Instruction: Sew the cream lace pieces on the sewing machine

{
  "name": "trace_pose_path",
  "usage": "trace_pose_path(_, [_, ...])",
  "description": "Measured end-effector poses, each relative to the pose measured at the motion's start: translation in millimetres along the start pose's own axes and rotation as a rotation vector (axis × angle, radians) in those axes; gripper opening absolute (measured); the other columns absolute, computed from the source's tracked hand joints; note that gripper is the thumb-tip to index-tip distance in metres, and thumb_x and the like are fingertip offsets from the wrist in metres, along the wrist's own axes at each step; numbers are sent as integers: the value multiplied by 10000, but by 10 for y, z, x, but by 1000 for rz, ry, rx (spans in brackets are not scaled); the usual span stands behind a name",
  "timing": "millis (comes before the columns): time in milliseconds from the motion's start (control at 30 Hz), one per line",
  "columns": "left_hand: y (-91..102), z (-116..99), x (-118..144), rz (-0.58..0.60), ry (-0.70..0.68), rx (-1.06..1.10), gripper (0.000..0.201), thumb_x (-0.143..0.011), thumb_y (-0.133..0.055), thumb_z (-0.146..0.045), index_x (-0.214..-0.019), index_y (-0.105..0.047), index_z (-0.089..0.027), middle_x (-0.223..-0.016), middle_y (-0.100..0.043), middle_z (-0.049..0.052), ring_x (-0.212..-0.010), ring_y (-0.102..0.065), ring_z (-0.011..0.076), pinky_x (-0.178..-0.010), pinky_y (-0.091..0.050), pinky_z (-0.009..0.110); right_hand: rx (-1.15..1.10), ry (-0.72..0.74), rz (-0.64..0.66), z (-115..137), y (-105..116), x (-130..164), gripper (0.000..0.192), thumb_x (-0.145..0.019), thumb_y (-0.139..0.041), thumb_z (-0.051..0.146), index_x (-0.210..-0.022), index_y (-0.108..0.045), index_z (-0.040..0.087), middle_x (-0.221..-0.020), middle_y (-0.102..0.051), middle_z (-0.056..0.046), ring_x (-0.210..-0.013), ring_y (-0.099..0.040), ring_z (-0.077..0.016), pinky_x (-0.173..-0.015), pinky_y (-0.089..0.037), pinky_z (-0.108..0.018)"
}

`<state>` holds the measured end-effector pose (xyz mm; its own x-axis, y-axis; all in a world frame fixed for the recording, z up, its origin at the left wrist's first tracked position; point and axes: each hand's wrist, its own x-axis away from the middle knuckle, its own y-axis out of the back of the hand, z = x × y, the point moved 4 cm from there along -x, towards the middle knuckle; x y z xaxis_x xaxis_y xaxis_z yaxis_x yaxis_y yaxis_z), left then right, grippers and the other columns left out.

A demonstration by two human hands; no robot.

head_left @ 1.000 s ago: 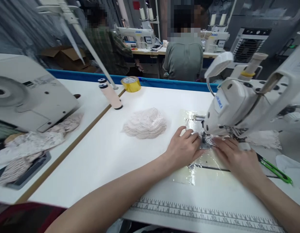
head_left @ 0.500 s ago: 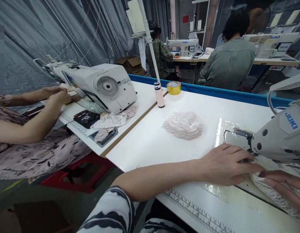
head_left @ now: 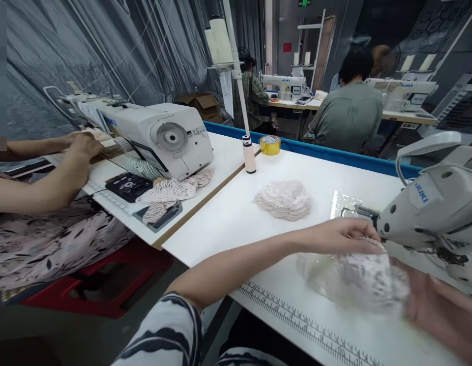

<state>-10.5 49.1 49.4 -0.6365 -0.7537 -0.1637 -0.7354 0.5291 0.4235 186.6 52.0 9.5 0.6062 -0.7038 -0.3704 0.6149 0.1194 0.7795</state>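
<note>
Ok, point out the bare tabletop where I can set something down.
Bare white tabletop shows between the lace stack and the left forearm, and between that stack, the tape roll and the right-hand sewing machine. It's crowded beside that machine, where the left hand grips a blurred lace piece near the right hand.

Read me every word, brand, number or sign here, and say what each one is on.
"JUKI": near sewing machine, right.
"JUKI": far centre machine.
"JUKI": far right machine.
Too small or blurred to read reliably: lettering on the left machine, numbers on the ruler strip, tape roll label, green overhead sign, hanging paper.
</note>
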Motion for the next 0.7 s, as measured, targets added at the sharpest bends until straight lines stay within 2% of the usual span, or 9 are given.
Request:
trace_pose_path(133, [266, -303, 227, 66, -4, -92, 118, -886, -556, -255, -996, -588, -225, -1033, -664, -6, -920, -627, 97, -769, -522, 200, -545, -63, 363, 362, -336, -290, 588, -951, -38, 248, -1359, -451, 341, -993, -687, -127, -760, -669, -240, -651, -492, -391])
trace_pose_path(167, [328, -357, 301, 57, 15, -112, 141, -870, -572, -230, -1009, -592, -232, -1056, -657, -7, -960, -620, 105, -815, -516, 219, -647, -86, 416, 458, -416, -371, 547, -964, -71, 275, -1362, -444, 310, -997, -682, -123, -739, -662, -231, -624, -495, -373])
trace_pose_path(233, [456, -423, 465, -5, 64, -156, 206, -834, -611, -222, -1039, -595, -237, -1079, -648, 6, -1018, -601, 132, -849, -504, 253, -839, -183, 479, 619, -554, -528, 397, -961, -330, 341, -1328, -469, 280, -1020, -672, -94, -794, -649, -212, -664, -507, -343])
trace_pose_path(300, [578, -432, 650, -63, 140, -160, 282, -818, -622, -238, -1097, -583, -236, -1103, -638, 33, -984, -606, 148, -775, -509, 258, -968, -254, 466, 753, -633, -669, 299, -893, -542, 341, -1176, -581, 253, -963, -678, -58, -847, -638, -190, -740, -507, -318])
trace_pose_path(367, [699, -394, 849, -106, 242, -128, 378, -817, -616, -259, -1188, -543, -248, -1131, -629, 50, -834, -617, 123, -640, -487, 229, -1009, -261, 473, 872, -668, -768, 172, -892, -566, 353, -959, -660, 227, -901, -684, -43, -851, -635, -171, -785, -503, -310])
trace_pose_path(400, [752, -361, 951, -110, 300, -101, 429, -820, -612, -276, -1237, -511, -263, -1134, -630, 50, -734, -601, 99, -574, -456, 213, -1006, -254, 488, 921, -674, -800, 188, -907, -544, 360, -888, -670, 221, -887, -688, -40, -843, -636, -163, -792, -504, -312])
trace_pose_path(500, [864, -221, 1247, -47, 496, -42, 475, -804, -634, -343, -1259, -515, -276, -1056, -659, 33, -594, -535, 69, -502, -391, 196, -950, -227, 539, 1016, -670, -844, 158, -898, -564, 322, -872, -691, 231, -892, -705, -26, -815, -640, -150, -769, -516, -308])
trace_pose_path(600, [936, -66, 1478, 45, 663, -57, 334, -769, -669, -400, -1041, -660, -207, -770, -667, 6, -653, -567, 111, -573, -416, 208, -851, -254, 555, 1035, -679, -884, 95, -829, -642, 269, -862, -716, 219, -807, -706, -19, -683, -622, -134, -599, -520, -260])
trace_pose_path(700, [1110, 40, 1526, -10, 726, -118, 283, -758, -670, -438, -838, -697, -168, -698, -640, 10, -663, -562, 124, -555, -417, 210, -861, -344, 429, 1009, -673, -1042, 101, -800, -648, 256, -813, -722, 188, -775, -698, -31, -658, -620, -140, -534, -532, -256])
